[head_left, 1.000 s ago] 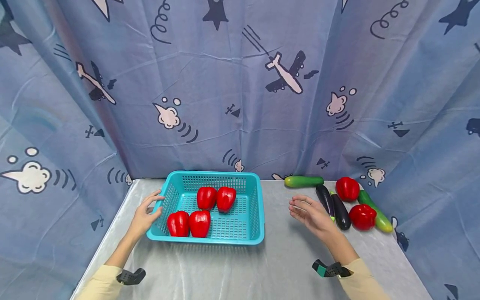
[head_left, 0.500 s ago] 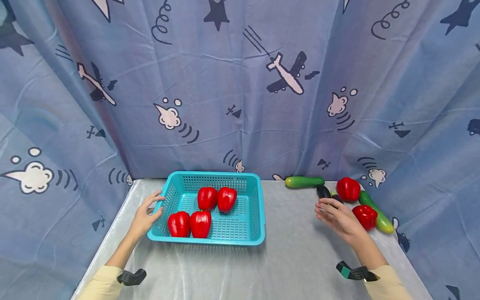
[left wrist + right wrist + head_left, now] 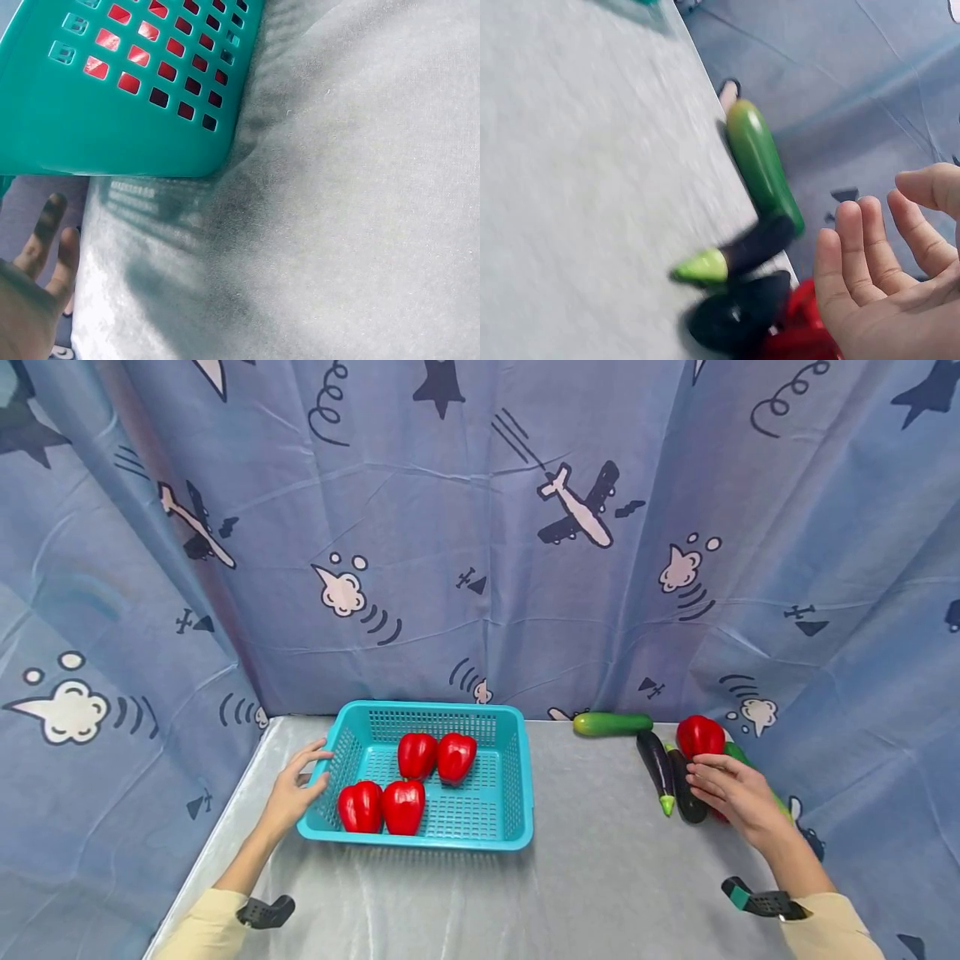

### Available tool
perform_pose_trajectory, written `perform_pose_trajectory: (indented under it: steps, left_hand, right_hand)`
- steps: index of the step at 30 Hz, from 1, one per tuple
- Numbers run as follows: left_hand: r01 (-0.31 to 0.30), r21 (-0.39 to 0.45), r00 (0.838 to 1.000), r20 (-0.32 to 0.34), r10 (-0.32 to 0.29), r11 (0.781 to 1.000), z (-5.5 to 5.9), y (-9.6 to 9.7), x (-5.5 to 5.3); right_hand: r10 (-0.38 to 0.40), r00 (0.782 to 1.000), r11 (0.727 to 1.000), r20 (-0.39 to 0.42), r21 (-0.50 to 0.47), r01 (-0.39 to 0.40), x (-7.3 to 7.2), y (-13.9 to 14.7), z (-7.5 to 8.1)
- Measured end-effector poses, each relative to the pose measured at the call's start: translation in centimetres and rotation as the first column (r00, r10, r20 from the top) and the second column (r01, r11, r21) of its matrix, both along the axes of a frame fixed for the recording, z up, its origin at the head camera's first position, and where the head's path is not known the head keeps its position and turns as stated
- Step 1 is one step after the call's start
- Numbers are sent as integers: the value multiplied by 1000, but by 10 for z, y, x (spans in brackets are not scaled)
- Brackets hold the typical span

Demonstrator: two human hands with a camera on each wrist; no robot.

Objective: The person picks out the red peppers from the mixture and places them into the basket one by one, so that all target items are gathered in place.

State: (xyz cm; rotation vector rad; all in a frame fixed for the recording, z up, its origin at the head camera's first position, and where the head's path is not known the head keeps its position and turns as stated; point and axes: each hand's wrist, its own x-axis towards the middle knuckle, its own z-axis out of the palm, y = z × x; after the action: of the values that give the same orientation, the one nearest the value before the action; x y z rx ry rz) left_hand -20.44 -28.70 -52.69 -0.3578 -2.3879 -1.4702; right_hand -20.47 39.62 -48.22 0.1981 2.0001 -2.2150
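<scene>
- Turquoise plastic is sitting at 7 o'clock in my head view: the basket [image 3: 491,844] is holding four red peppers [image 3: 403,810], two at its 8 o'clock and two at its 1 o'clock.
- At the basket's 9 o'clock edge, the left hand [image 3: 289,795] is standing with thumb and fingers apart, clamping nothing; I am not counting on it as an anchor, since a knock could be sliding the basket over the table cover [image 3: 600,877].
- Toward 4 o'clock, the right hand [image 3: 744,803] is hovering with loosely bent fingers apart from the thumb, gripping nothing.
- Beneath it, the near pepper [image 3: 718,816] is showing only a sliver, so I cannot tell whether fingertips are touching it.
- At that hand's 11 o'clock, the far pepper [image 3: 701,735] is lying; its glossy curve could be slipping from a shallow pinch.
- At its 9 to 10 o'clock, two eggplants [image 3: 655,770] are lying side by side; a low sweep could be rolling them.
- Farther toward 10 o'clock, a cucumber [image 3: 612,723] is lying along the table's back edge; a push toward 12 could be tipping it off.
</scene>
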Motion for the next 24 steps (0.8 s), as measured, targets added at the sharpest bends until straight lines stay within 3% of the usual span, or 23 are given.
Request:
perform_pose_trajectory:
  steps: [4, 7, 14, 19, 21, 22, 24]
  left_hand:
    - [16, 5, 1000, 1, -16, 1000, 19, 7, 8]
    - [18, -4, 1000, 13, -18, 1000, 26, 9, 12]
    - [9, -7, 999, 33, -9, 1000, 26, 9, 12]
    - [5, -12, 1000, 23, -5, 1000, 24, 8, 12]
    - [5, -14, 1000, 18, -5, 1000, 24, 8, 12]
    - [6, -14, 1000, 17, -6, 1000, 24, 8, 12]
    - [6, -14, 1000, 14, -6, 1000, 24, 8, 12]
  right_hand:
    - [-45, 999, 995, -30, 90, 47, -2, 17, 3]
    - [-70, 996, 993, -59, 92, 75, -3, 29, 4]
    - [-144, 979, 989, -144, 17, 148, -3, 53, 1]
    - [-215, 953, 972, -212, 49, 230, -2, 63, -7]
    - [-226, 945, 943, -238, 187, 273, -1, 65, -11]
    - [-228, 942, 917, -246, 272, 292, 0, 65, -14]
    - [-223, 942, 835, -252, 449, 318, 1, 65, -20]
